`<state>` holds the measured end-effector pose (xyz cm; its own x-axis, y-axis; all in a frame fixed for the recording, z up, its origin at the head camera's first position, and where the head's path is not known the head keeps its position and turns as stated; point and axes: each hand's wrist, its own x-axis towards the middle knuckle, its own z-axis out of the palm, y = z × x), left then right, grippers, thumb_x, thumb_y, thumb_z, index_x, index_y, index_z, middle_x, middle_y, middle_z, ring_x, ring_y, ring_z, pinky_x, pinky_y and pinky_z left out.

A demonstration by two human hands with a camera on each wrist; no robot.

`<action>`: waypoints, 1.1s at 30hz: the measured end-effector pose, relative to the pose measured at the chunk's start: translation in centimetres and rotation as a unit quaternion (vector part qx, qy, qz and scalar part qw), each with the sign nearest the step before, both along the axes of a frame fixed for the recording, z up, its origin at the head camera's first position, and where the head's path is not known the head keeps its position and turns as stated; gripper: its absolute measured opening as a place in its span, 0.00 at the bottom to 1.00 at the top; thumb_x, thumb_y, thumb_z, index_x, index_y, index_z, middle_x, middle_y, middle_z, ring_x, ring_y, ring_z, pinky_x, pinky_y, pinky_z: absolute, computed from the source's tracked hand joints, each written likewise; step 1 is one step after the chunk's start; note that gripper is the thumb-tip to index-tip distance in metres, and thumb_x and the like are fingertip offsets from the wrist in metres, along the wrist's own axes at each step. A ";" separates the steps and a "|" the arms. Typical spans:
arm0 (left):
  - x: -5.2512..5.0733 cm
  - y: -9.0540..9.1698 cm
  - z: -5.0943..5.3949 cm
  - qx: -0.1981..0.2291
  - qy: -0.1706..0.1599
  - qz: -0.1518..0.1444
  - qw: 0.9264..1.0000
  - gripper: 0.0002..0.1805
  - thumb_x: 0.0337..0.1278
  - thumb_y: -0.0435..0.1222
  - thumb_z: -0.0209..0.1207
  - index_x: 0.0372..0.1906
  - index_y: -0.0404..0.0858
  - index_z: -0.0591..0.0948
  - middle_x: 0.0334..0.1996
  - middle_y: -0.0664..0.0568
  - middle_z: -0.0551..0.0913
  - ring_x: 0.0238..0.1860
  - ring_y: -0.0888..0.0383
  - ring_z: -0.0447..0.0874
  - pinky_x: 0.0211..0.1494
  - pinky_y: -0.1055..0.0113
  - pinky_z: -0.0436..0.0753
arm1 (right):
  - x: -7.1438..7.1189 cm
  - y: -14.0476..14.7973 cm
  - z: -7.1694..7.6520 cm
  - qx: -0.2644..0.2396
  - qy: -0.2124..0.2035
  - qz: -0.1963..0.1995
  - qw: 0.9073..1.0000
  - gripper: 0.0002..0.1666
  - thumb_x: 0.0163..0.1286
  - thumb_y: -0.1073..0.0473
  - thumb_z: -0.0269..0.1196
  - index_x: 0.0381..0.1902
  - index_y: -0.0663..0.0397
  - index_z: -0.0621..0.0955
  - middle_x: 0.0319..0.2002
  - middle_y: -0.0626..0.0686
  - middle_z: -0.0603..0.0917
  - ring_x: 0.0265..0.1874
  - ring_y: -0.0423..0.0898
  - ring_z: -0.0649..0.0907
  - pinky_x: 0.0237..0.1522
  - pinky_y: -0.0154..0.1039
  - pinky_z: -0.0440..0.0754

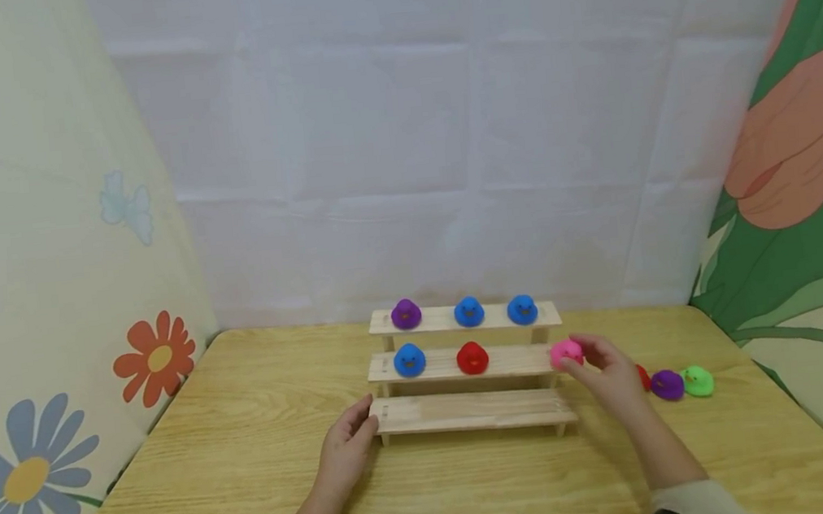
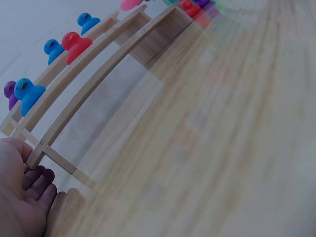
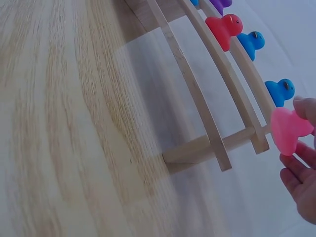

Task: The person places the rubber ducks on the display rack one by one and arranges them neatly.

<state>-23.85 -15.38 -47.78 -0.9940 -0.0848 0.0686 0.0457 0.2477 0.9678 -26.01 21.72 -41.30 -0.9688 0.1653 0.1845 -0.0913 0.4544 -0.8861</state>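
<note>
A three-step wooden rack (image 1: 468, 403) stands on the table. My left hand (image 1: 347, 446) holds the left end of its lowest step, thumb and fingers about the end (image 2: 33, 159). With thumb and fingers, my right hand (image 1: 609, 374) pinches a pink rubber duck (image 1: 565, 352) at the right end of the middle step. In the right wrist view the pink duck (image 3: 289, 129) is tilted beside that step's end; contact with the wood is unclear. A blue duck (image 1: 409, 361) and a red duck (image 1: 473, 358) sit on the middle step. The top step bears a purple duck (image 1: 406, 315) and two blue ducks (image 1: 469, 311).
Right of the rack, a purple duck (image 1: 668, 385), a green duck (image 1: 698, 381) and a red duck (image 1: 644, 378), partly hidden by my right hand, lie on the wooden table (image 1: 251, 434). A white cloth (image 1: 407, 127) hangs behind; flowered panels (image 1: 6, 243) flank the table.
</note>
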 end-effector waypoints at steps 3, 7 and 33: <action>0.0 0.0 0.0 0.000 0.001 0.001 1.000 0.24 0.71 0.33 0.50 0.68 0.28 0.69 0.65 0.34 0.73 0.66 0.44 0.71 0.67 0.60 0.75 | -0.2 -0.4 0.1 -0.003 0.000 0.015 1.000 0.31 0.66 0.56 0.67 0.63 0.62 0.74 0.62 0.66 0.77 0.64 0.60 0.75 0.68 0.53 0.72; 0.0 0.0 -0.1 0.002 0.000 -0.001 1.000 0.25 0.71 0.33 0.51 0.68 0.28 0.68 0.65 0.34 0.73 0.67 0.44 0.71 0.67 0.61 0.75 | -0.6 -0.9 -0.1 -0.003 0.011 0.032 0.999 0.32 0.65 0.54 0.68 0.63 0.62 0.75 0.61 0.66 0.77 0.63 0.62 0.75 0.68 0.55 0.71; 0.1 0.0 0.1 0.011 -0.009 -0.007 1.000 0.25 0.71 0.34 0.50 0.69 0.29 0.67 0.67 0.34 0.71 0.68 0.43 0.69 0.70 0.55 0.72 | -2.6 -3.3 -0.5 0.005 0.007 0.071 0.997 0.27 0.65 0.60 0.67 0.61 0.58 0.77 0.53 0.62 0.83 0.51 0.53 0.81 0.50 0.28 0.78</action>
